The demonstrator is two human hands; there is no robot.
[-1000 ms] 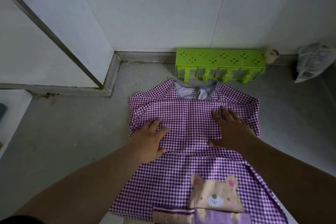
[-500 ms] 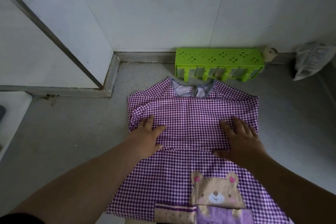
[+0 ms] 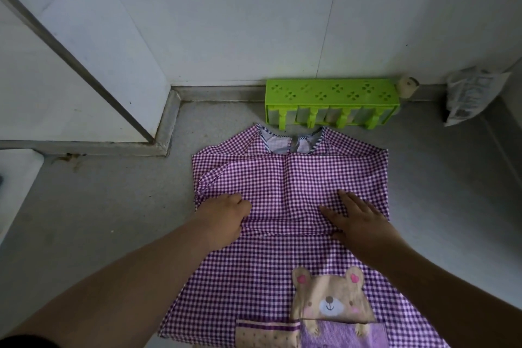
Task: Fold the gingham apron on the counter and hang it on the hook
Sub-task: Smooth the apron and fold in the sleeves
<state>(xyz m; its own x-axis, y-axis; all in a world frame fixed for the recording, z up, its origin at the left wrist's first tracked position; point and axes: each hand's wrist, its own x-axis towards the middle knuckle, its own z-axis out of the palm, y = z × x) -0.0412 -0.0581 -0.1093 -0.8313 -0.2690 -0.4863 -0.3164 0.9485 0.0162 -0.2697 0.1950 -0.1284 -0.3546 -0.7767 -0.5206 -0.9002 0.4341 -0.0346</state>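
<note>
Both our hands have slid down the gingham apron [image 3: 288, 178] toward us. Left hand [image 3: 223, 220] curls, seemingly pinching cloth; right hand [image 3: 358, 223] presses flat, fingers [image 3: 347, 200] spread. The apron's long axis runs away from us, its folded edge just under both palms.

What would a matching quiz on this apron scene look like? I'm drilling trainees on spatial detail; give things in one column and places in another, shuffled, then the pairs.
Things:
1. rack
2. bear patch
3. left hand
4. bag

Places:
A. far right, by the wall
B. on the apron's left part
C. against the wall, beyond the collar
D. apron's near end, right of centre

Pairs: 1-C, 2-D, 3-B, 4-A
</note>
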